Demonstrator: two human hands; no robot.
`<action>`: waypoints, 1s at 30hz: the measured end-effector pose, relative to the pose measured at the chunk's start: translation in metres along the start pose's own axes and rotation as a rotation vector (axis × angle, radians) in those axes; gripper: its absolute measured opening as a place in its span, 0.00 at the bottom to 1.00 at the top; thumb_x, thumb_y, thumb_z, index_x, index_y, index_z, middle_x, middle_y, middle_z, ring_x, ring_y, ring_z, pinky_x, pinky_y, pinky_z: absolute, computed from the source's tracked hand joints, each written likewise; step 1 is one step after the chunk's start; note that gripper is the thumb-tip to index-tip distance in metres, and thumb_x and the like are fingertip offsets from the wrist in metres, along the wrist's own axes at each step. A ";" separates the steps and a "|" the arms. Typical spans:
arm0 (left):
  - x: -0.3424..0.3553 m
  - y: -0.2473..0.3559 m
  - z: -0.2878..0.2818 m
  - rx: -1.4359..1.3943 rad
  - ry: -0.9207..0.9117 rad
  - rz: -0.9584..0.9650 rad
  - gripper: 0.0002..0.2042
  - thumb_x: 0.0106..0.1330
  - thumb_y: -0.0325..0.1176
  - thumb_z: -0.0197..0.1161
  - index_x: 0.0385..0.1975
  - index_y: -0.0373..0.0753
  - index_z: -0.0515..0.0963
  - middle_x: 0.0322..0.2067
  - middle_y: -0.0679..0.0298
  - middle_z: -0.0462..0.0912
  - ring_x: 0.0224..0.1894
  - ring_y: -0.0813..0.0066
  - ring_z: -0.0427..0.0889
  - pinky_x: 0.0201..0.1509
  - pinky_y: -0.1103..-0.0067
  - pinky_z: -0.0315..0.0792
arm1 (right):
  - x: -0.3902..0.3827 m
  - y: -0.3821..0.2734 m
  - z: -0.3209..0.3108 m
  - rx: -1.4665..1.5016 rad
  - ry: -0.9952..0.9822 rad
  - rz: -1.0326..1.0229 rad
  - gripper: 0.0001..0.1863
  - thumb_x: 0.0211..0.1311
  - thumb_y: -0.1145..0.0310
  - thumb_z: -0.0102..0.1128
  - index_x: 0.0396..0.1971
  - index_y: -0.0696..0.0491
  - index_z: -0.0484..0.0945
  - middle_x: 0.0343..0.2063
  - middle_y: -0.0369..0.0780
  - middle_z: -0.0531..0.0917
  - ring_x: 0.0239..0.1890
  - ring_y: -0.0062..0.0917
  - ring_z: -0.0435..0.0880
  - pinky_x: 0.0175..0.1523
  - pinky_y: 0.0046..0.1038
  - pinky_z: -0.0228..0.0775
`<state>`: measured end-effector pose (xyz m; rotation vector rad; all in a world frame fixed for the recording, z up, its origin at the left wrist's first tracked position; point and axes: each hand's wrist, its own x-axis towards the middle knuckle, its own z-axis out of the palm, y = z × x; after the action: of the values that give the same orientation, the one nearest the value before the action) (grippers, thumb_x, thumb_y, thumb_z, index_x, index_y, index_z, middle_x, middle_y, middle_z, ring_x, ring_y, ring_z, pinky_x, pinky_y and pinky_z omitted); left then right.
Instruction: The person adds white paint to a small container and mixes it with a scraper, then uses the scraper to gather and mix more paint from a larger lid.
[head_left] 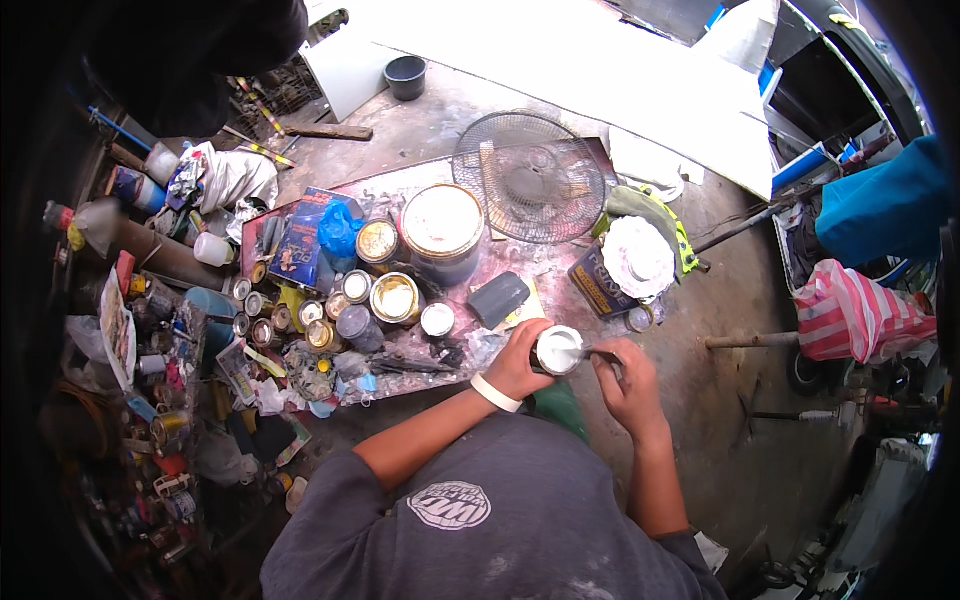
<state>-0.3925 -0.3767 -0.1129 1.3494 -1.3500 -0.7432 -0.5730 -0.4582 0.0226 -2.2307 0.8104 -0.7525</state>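
Observation:
Near the table's front edge, my left hand (516, 362) is wrapped round a small round can (549, 366) with white paint (566, 359) inside. My right hand (630, 387) pinches a thin, dark-handled tool (603, 355). Its pale end reaches over the rim into the white paint; the exact shape of that end is hard to make out. Just beyond the can, a dark grey block-shaped object (498, 299) lies on the table. To its left stands a small open tin (437, 320) with white contents.
Paint-stained table (420, 377) crowded with several tins, a large white-topped bucket (441, 222) and a blue bag (341, 229). A fan grille (528, 178) lies beyond. At right stands a dark square can (597, 283) under a white crumpled cover (638, 257). A striped bag (866, 312) hangs far right.

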 end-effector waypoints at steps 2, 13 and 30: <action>0.003 0.001 0.002 0.006 -0.001 0.009 0.41 0.49 0.31 0.79 0.65 0.37 0.66 0.60 0.50 0.71 0.65 0.49 0.72 0.69 0.63 0.69 | 0.004 -0.002 0.000 -0.002 0.030 -0.011 0.14 0.56 0.81 0.68 0.43 0.56 0.80 0.38 0.46 0.86 0.41 0.43 0.86 0.48 0.38 0.78; 0.005 0.002 0.004 -0.011 -0.007 0.002 0.42 0.47 0.31 0.80 0.64 0.37 0.67 0.59 0.50 0.73 0.64 0.49 0.73 0.69 0.62 0.68 | 0.004 -0.011 0.002 0.076 -0.014 -0.056 0.12 0.57 0.81 0.67 0.42 0.57 0.80 0.38 0.46 0.86 0.41 0.42 0.86 0.47 0.38 0.79; 0.004 0.004 0.005 -0.043 -0.027 -0.022 0.41 0.46 0.27 0.76 0.65 0.37 0.67 0.61 0.49 0.71 0.67 0.48 0.70 0.72 0.63 0.66 | 0.007 -0.009 -0.002 0.021 -0.012 -0.046 0.13 0.57 0.81 0.67 0.43 0.56 0.80 0.38 0.46 0.85 0.40 0.43 0.86 0.46 0.37 0.79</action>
<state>-0.3980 -0.3810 -0.1098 1.3264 -1.3354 -0.8033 -0.5666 -0.4584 0.0319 -2.2395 0.7441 -0.7649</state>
